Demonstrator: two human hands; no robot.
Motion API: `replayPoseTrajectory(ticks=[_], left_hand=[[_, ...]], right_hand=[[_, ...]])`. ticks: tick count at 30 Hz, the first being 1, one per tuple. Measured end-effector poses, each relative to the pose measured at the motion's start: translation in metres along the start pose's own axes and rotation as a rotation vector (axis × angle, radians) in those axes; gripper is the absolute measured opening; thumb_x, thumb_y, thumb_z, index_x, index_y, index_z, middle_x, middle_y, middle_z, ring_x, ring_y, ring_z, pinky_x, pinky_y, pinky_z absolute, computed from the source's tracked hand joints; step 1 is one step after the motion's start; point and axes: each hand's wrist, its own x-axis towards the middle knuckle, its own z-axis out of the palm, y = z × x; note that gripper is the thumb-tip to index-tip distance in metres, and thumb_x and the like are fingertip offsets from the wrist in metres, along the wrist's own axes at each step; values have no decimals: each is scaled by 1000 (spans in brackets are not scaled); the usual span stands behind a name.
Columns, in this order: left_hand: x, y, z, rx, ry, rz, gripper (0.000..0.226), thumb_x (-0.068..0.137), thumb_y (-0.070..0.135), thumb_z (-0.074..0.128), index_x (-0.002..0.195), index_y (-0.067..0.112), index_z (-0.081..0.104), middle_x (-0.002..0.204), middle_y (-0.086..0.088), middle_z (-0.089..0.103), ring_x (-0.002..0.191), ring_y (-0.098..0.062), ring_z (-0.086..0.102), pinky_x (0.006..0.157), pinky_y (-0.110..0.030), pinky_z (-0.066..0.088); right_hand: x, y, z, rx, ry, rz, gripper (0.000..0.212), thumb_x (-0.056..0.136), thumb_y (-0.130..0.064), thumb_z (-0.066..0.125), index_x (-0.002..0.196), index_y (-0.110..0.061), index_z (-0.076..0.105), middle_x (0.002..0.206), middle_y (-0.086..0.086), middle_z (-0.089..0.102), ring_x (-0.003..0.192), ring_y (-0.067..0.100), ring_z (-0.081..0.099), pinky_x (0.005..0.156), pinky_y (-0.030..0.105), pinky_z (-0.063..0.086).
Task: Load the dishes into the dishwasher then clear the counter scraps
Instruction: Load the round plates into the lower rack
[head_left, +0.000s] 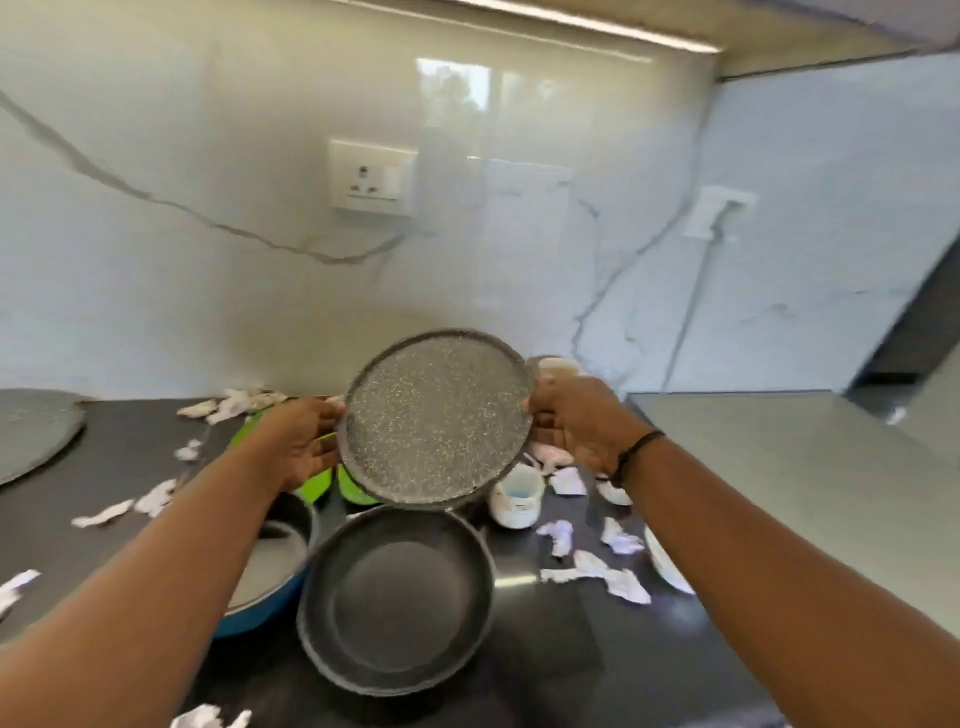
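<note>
A round grey speckled plate (436, 418) is held up above the dark counter (561, 654), tilted toward me. My left hand (304, 447) grips its left rim and my right hand (576, 423) grips its right rim. Below it sits a dark grey pan (397, 597). A blue pan (270, 566) stands to the left, under my left arm. Green dishes (317, 486) lie behind my left hand, partly hidden. A white cup (517, 496) stands to the right of the plate. Torn paper scraps (597, 569) are scattered over the counter.
Another grey speckled plate (31, 431) lies at the far left. A white bowl (665, 564) peeks from under my right arm. A lighter grey surface (779, 467) adjoins the counter at right. The marble wall behind carries a socket (371, 176).
</note>
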Motion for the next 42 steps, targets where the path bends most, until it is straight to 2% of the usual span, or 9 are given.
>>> replayPoseTrajectory(ticks=[6,10,15,20,22,26,33,38,42], left_hand=[[-45,-22,126,157,-278,-12,15,95,9,51,93,17,63,74,2,67,69,-14,58,53,-21,55],[-64,-59,232,226,-363,-13,17,95,5,49,91,16,62,58,5,67,55,-9,60,47,-17,52],[-101,-137,387,349,-518,-51,16,97,7,48,102,14,61,85,-1,66,73,-15,59,63,-27,52],[-165,-216,536,500,-671,-77,12,95,3,51,101,12,57,86,-5,63,73,-19,60,60,-31,54],[-190,-244,586,553,-745,-84,16,94,1,54,108,9,56,94,-8,65,78,-22,62,68,-35,53],[-230,-289,664,698,-908,-54,22,92,3,58,112,10,56,101,-11,66,85,-24,64,70,-34,53],[-276,-368,760,842,-1123,-21,26,88,6,64,113,9,58,101,-10,63,83,-21,60,68,-32,55],[-292,-410,814,838,-1250,-10,18,87,5,65,102,12,60,103,-12,65,88,-22,65,65,-27,57],[-295,-445,851,831,-1314,86,18,85,7,68,88,21,59,98,-8,67,84,-19,66,64,-26,57]], right_hand=[[-69,36,-158,209,80,12,22,85,11,53,94,-2,68,82,11,72,67,19,68,63,31,60],[-109,67,-261,303,209,26,22,86,12,52,99,2,66,79,12,73,64,19,70,57,29,58],[-181,103,-415,268,367,31,22,86,9,55,105,2,64,86,11,73,69,18,71,60,27,56],[-275,139,-554,178,558,92,22,85,5,61,107,-1,64,95,11,68,81,21,64,80,38,57],[-314,153,-596,170,617,113,24,87,6,58,109,-1,64,92,8,70,78,18,66,77,34,58],[-381,184,-646,254,787,126,24,88,12,51,103,-2,63,84,6,69,62,10,68,54,22,55],[-452,241,-685,332,1131,212,27,86,20,46,87,-2,62,74,7,67,60,16,66,54,24,57],[-472,268,-722,155,1418,302,20,83,13,59,78,-7,59,78,13,59,76,23,56,75,36,53],[-472,292,-744,-67,1571,391,30,78,6,66,62,-14,50,63,4,47,63,17,42,62,32,39]])
